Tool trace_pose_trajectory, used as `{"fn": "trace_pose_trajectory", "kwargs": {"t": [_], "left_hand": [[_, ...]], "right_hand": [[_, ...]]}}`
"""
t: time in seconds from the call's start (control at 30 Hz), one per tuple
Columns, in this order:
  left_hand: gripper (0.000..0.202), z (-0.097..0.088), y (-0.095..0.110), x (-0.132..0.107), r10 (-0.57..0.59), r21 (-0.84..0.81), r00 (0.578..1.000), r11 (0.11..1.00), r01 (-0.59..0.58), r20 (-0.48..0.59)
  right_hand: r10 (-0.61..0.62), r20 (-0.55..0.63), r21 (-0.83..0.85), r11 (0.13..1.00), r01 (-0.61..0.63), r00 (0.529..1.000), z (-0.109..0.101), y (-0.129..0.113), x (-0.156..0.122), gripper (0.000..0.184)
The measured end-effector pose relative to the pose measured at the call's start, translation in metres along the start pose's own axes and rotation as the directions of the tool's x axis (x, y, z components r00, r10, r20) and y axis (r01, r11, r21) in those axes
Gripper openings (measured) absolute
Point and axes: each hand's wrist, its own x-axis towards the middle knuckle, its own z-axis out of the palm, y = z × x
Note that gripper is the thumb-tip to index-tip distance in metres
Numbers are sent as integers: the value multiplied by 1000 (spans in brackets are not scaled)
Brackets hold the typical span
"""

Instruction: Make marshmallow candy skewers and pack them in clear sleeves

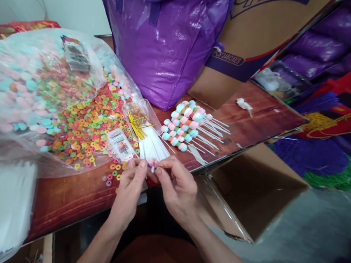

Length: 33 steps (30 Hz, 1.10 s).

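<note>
My left hand [131, 187] and my right hand [178, 187] meet at the table's front edge, fingertips pinched. Between them is a small pink, white and dark blue piece [152, 165], too small and blurred to name. Just beyond lie thin white sticks [153, 148] and gold twist ties [138, 123] in a clear tray. A printed card packet [121, 145] rests left of them, beside loose ring candies [85, 133] in several colours. To the right, skewers of pastel marshmallows and rings [184, 124] lie in a row, their white stick ends pointing right.
A large clear bag [16, 75] of pastel marshmallows covers the left side. Bagged white sticks [0, 209] lie front left. A purple bag [167, 52] and a printed carton [249, 35] stand behind. Below the table's right edge is an open cardboard box [251, 184].
</note>
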Motion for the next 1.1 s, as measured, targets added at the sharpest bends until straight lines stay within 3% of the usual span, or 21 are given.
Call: {"fn": "trace_pose_trajectory", "kwargs": {"t": [0.1,0.23,0.37,0.47,0.53,0.57,0.6,0.67,0.77,0.83,0.9,0.93,1.0,1.1], "left_hand": [[32,3,-9,-3,-11,159,992,987,-8,122],[30,17,-19,-9,-59,143,975,989,28,215],[26,31,-31,-13,-68,184,979,982,32,194],[19,33,-36,-11,-33,353,953,932,-80,302],[20,28,-35,-5,-21,396,910,904,-160,415],[19,22,-33,-1,10,409,906,890,-201,422],[17,15,-30,5,63,430,920,870,-241,387],[11,-5,-24,20,250,550,948,772,-318,198],[21,-36,-16,42,483,795,876,533,-289,-6],[19,-52,-14,53,517,872,855,434,-225,-36],[8,-62,-14,60,507,899,861,392,-194,-35],[5,-64,-15,61,498,898,867,396,-191,-35],[8,-66,-15,61,488,869,871,452,-200,-54],[12,-58,-14,53,481,756,869,610,-235,-118]], "right_hand": [[132,-61,79,989,-127,989,-4,8,-12,12],[412,-7,295,871,-392,911,-22,16,-29,18],[597,235,496,605,-623,767,-50,22,-47,33],[667,338,498,472,-728,664,-66,33,-70,33],[700,282,562,434,-705,656,-74,45,-88,29],[716,222,617,422,-664,662,-78,51,-96,27],[733,150,673,416,-611,664,-84,58,-103,26],[758,-2,753,431,-497,653,-100,75,-113,25],[767,-222,777,513,-366,602,-135,106,-115,27],[775,-307,756,551,-353,552,-158,126,-108,27],[792,-344,736,561,-378,505,-170,137,-96,32],[790,-353,723,570,-389,502,-170,138,-89,35],[746,-365,676,624,-392,557,-159,128,-76,35],[572,-325,498,780,-378,753,-117,91,-58,23]]}}
